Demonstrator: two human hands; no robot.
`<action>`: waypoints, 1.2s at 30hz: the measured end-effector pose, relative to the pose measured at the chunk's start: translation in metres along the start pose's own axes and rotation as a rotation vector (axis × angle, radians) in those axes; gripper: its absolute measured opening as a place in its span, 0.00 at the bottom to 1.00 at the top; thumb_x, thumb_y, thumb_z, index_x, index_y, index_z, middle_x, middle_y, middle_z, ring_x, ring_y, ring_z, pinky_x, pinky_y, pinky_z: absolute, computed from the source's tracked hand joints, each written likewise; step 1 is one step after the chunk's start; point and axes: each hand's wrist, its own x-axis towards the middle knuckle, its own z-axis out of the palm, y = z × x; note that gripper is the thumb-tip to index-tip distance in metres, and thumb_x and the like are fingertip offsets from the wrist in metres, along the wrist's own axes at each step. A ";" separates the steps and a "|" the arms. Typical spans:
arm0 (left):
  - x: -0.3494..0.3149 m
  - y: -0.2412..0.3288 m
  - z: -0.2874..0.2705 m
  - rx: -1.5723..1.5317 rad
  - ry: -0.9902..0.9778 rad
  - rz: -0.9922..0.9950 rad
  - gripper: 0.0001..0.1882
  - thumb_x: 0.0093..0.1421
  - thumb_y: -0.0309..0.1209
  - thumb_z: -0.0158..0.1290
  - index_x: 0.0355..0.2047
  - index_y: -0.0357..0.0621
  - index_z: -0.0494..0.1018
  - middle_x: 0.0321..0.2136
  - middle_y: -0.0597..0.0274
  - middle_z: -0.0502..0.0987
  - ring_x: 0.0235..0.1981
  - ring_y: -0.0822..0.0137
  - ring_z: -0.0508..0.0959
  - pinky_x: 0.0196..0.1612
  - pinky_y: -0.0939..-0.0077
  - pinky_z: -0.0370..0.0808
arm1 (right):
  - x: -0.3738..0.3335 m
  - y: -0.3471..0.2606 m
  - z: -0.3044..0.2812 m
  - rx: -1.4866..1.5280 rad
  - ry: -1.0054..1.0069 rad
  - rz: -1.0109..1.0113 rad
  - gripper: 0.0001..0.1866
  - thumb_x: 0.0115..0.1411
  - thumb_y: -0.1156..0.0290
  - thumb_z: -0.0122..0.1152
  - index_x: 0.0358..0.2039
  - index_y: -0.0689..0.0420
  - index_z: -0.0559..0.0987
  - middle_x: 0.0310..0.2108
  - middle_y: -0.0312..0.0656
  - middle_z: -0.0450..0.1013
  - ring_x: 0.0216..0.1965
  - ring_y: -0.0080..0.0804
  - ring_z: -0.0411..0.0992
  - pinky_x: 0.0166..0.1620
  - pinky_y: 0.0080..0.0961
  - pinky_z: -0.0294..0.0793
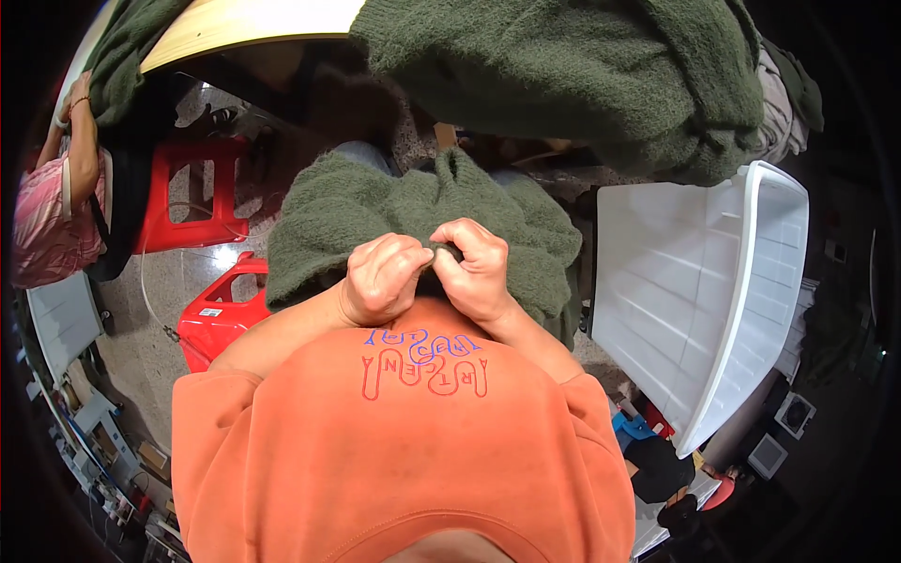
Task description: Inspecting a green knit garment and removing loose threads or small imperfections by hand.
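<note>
A dark green fuzzy knit garment [413, 202] lies bunched across my lap, in front of my orange shirt. My left hand [383, 280] is closed in a pinch on the garment's near edge. Right beside it, my right hand [474, 270] pinches the same edge between thumb and bent forefinger. The fingertips of both hands almost meet, and the bit of knit between them is mostly hidden. Whether a small tool or thread is held there cannot be made out.
A heap of green knitwear [572, 80] hangs over the edge of a pale wooden table [253, 23]. A large white plastic bin [676, 272] stands at my right. Red stools [221, 305] are at my left, near another person's arm [83, 141].
</note>
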 end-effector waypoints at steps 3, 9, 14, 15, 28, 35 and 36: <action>-0.001 -0.001 0.003 0.000 0.015 -0.010 0.11 0.36 0.11 0.50 0.24 0.32 0.66 0.17 0.54 0.68 0.17 0.60 0.71 0.19 0.74 0.70 | 0.000 0.005 0.006 -0.145 0.071 -0.146 0.10 0.33 0.87 0.50 0.20 0.62 0.69 0.18 0.44 0.66 0.19 0.38 0.67 0.23 0.25 0.66; -0.004 -0.003 0.006 -0.036 0.060 -0.073 0.10 0.38 0.12 0.51 0.24 0.33 0.67 0.17 0.55 0.69 0.16 0.61 0.71 0.19 0.75 0.70 | 0.001 0.017 0.011 -0.253 0.103 -0.317 0.14 0.30 0.88 0.48 0.24 0.63 0.67 0.18 0.45 0.65 0.18 0.39 0.66 0.21 0.27 0.66; 0.003 0.002 0.000 -0.132 0.092 -0.307 0.13 0.37 0.15 0.52 0.27 0.36 0.69 0.20 0.55 0.71 0.18 0.61 0.72 0.19 0.75 0.69 | 0.006 0.009 0.000 -0.175 0.084 -0.408 0.13 0.32 0.85 0.50 0.24 0.63 0.66 0.18 0.44 0.65 0.18 0.38 0.64 0.20 0.28 0.66; 0.005 0.001 -0.001 -0.132 0.093 -0.307 0.13 0.37 0.15 0.52 0.27 0.36 0.69 0.20 0.55 0.71 0.18 0.61 0.72 0.19 0.75 0.69 | 0.007 0.007 -0.002 -0.147 0.068 -0.438 0.13 0.32 0.85 0.50 0.24 0.63 0.66 0.19 0.45 0.64 0.18 0.38 0.64 0.20 0.28 0.66; 0.008 -0.005 0.001 0.011 0.084 -0.134 0.15 0.35 0.12 0.49 0.28 0.33 0.69 0.20 0.55 0.71 0.19 0.62 0.73 0.19 0.76 0.70 | 0.002 -0.004 -0.008 0.058 -0.013 -0.004 0.10 0.42 0.86 0.52 0.28 0.62 0.70 0.24 0.42 0.68 0.24 0.27 0.67 0.28 0.19 0.66; 0.003 -0.007 -0.002 0.059 0.074 -0.113 0.14 0.34 0.11 0.49 0.26 0.33 0.69 0.19 0.55 0.71 0.19 0.62 0.73 0.20 0.76 0.71 | 0.003 -0.004 -0.013 0.391 -0.190 0.358 0.04 0.45 0.84 0.52 0.24 0.62 0.70 0.22 0.33 0.66 0.22 0.18 0.62 0.26 0.13 0.62; 0.004 -0.007 -0.001 0.058 0.082 -0.111 0.14 0.34 0.11 0.49 0.26 0.33 0.69 0.19 0.55 0.71 0.19 0.62 0.73 0.20 0.76 0.71 | 0.003 -0.004 -0.013 0.390 -0.190 0.359 0.04 0.45 0.84 0.52 0.24 0.62 0.70 0.22 0.33 0.66 0.22 0.18 0.62 0.26 0.13 0.62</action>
